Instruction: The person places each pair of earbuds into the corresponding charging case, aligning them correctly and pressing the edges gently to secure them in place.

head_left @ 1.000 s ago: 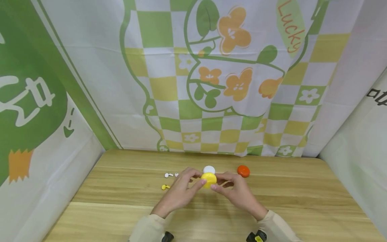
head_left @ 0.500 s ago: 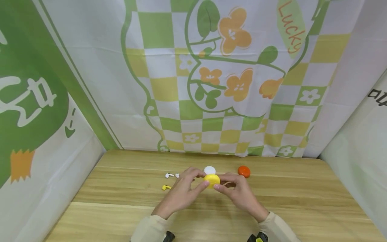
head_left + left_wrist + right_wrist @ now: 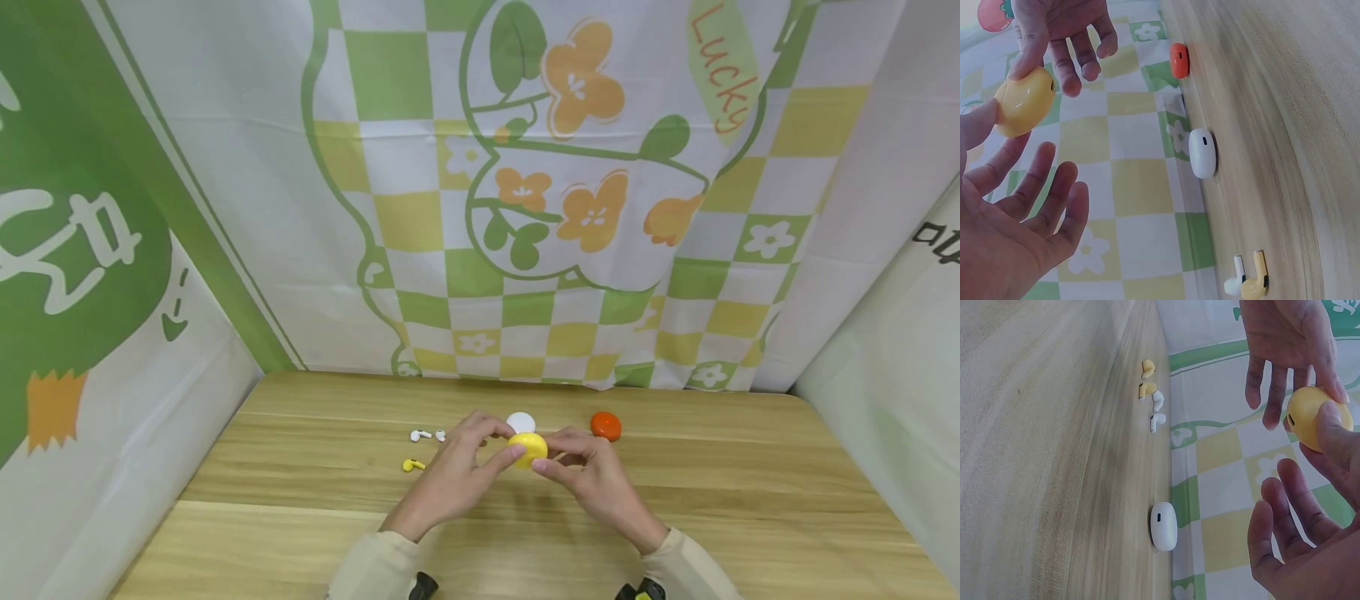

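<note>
Both hands pinch a round, glossy yellow earbud case (image 3: 529,450) above the wooden table. The left hand (image 3: 450,483) holds its left side and the right hand (image 3: 597,482) its right side, by thumbs and index fingers. In the left wrist view the case (image 3: 1025,103) looks closed, with a small dark slot at its edge. The other fingers of both hands are spread away from it. Just behind it, a white earbud case (image 3: 521,422) lies on the table. White earbuds (image 3: 1157,411) and yellow earbuds (image 3: 1147,389) lie left of the hands, partly hidden in the head view.
An orange-red earbud case (image 3: 606,426) sits on the table (image 3: 750,483) behind the right hand. A patterned cloth (image 3: 517,317) hangs along the table's back edge, and printed cloth walls stand at both sides.
The yellow case has shifted slightly right in the hands, mostly during the first half second. Both hands keep their pinch on it; the items on the table stay in place.
</note>
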A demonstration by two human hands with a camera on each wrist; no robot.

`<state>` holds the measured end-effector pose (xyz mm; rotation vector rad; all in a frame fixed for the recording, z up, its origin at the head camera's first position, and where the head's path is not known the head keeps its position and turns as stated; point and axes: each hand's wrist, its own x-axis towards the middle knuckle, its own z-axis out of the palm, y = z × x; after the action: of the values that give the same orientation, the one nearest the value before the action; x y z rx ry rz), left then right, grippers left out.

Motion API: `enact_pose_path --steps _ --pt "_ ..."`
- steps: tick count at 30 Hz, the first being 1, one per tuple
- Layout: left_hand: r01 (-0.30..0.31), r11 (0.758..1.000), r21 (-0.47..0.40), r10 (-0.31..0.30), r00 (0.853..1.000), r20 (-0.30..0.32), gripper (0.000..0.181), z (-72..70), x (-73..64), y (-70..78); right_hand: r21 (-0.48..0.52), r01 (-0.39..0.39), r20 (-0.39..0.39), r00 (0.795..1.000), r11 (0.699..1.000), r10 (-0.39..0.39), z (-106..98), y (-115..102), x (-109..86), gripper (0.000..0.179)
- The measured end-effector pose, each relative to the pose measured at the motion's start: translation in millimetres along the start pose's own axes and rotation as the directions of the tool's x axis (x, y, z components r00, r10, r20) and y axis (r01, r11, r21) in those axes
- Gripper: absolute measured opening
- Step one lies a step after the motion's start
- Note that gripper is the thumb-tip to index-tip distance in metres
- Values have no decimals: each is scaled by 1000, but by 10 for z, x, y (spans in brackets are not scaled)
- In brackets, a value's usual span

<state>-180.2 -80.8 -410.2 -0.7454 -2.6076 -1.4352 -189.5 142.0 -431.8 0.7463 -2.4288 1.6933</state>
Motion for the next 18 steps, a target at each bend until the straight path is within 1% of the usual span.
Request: enact_pose_path --steps 4,9,16,18 --pt "2 1000 1 -2 1000 -9 34 -1 17 17 12 4 -9 1000 1000 -4 5 -5 -5 25" --pt "12 1000 -6 -12 1000 -24 35 -6 43 41 19 27 -13 1000 999 -27 6 -2 -16 26" --pt "54 999 -3 -54 998 -34 39 -8 72 49 39 60 -14 998 997 -60 2 10 -30 28" --pt "57 998 -5 -57 998 -34 41 -7 86 43 43 66 -14 998 997 -66 0 11 -34 29"
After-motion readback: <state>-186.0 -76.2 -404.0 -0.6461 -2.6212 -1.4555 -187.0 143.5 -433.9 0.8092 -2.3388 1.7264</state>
